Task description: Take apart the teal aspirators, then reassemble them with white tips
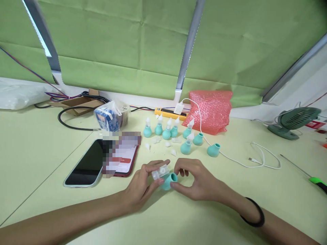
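Observation:
Between the thumb and fingers of my left hand point(144, 182) is a clear plastic piece point(160, 172). Just below it a teal bulb point(167, 182) tilts with its round opening up and to the right, close to my left thumb. My right hand point(195, 180) is at the bulb's right side, its thumb tip at the bulb and its fingers curled with a gap to the thumb. Behind my hands stand several teal bulbs with clear pointed tips point(166, 131). Two teal bulbs without tips point(213, 150) are to their right. Small clear and white pieces point(173, 152) lie in front of them.
Two phones point(87, 166) lie at the left. Farther back are a plastic-wrapped blue box point(108, 117), a yellow power strip point(170, 114) and a pink bubble-wrap bag point(209, 112). A white cable point(240, 164), a screwdriver point(298, 170) and a green fan point(293, 119) are at the right.

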A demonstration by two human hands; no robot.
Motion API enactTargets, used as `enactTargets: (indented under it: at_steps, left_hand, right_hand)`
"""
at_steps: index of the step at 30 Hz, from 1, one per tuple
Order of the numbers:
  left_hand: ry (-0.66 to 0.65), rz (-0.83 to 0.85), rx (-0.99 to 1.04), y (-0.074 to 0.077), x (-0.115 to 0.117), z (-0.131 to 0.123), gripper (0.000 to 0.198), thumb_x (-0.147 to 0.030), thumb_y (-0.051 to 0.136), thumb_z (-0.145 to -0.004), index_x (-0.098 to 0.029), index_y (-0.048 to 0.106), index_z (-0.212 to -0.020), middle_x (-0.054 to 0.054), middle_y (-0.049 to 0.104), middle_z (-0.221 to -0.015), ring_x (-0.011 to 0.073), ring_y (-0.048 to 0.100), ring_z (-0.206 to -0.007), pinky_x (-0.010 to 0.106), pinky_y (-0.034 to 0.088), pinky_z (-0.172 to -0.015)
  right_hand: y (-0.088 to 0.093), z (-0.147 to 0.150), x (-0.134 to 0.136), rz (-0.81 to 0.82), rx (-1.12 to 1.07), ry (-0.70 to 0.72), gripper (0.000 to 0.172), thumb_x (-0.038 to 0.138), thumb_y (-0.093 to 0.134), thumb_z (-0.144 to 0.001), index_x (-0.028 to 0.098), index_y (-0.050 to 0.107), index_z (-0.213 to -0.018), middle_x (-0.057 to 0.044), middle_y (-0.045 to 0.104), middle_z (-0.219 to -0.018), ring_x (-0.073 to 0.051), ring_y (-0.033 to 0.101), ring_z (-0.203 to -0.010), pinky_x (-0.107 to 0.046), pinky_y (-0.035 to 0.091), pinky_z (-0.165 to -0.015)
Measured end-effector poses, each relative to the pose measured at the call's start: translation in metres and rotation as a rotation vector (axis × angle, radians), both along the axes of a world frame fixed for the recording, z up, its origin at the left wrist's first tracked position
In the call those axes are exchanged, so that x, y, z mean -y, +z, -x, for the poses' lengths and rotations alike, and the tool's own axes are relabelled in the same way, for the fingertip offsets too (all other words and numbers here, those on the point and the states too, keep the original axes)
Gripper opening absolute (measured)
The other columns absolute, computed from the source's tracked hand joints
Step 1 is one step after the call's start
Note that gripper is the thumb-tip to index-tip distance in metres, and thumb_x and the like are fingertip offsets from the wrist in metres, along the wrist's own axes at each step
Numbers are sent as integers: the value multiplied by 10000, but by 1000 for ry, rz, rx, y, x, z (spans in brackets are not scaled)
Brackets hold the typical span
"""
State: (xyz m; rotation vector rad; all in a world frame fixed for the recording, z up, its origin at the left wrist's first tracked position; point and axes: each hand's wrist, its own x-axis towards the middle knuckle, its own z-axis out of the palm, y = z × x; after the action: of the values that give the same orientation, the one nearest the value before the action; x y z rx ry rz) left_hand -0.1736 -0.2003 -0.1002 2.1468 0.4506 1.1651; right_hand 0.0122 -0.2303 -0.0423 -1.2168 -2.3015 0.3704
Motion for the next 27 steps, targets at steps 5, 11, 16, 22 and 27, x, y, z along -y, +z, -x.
enactTargets:
  at_steps: [5, 11, 16, 22, 27]
  left_hand:
    - [-69, -95, -66, 3, -2, 0, 303, -134, 418, -819, -265, 304, -1067, 78, 380, -1260, 225, 374, -1151, 418, 386, -887]
    - [-101, 78, -224, 11, 0, 1, 199, -204, 351, -855, -191, 327, -1053, 103, 491, -1128, 198, 491, -1005, 349, 418, -802]
    - [-21, 259, -430, 17, 2, -1, 280, -298, 388, -838, -182, 283, -1070, 17, 555, -824, 135, 509, -668, 251, 404, -589]
    - [-21, 148, -511, 19, -1, -2, 182, -342, 446, -810, -169, 460, -865, -11, 482, -734, 113, 435, -638, 219, 348, -576]
    - [109, 68, -483, 20, -1, -3, 162, -290, 484, -773, -146, 488, -699, -6, 454, -653, 126, 435, -640, 227, 345, -577]
  right_hand:
    - [-24, 12, 1, 17, -206, -6, 164, 264, 572, -680, 174, 478, -780, 17, 490, -630, -90, 427, -537, -210, 371, -508]
    - [-21, 12, 5, 39, -348, 64, 260, 195, 552, -702, 161, 488, -951, -8, 541, -700, -89, 461, -553, -214, 423, -522]
    - [-20, 8, 3, 27, -412, 27, 125, 191, 551, -719, 148, 560, -836, -16, 574, -645, -90, 498, -526, -221, 456, -519]
    - [-11, -1, -3, 107, -455, 38, 107, 189, 556, -714, 158, 580, -813, -32, 595, -697, -111, 539, -592, -225, 476, -515]
    - [-6, -5, -3, 164, -446, 84, 141, 183, 562, -719, 151, 587, -853, -33, 577, -719, -114, 544, -635, -225, 478, -542]
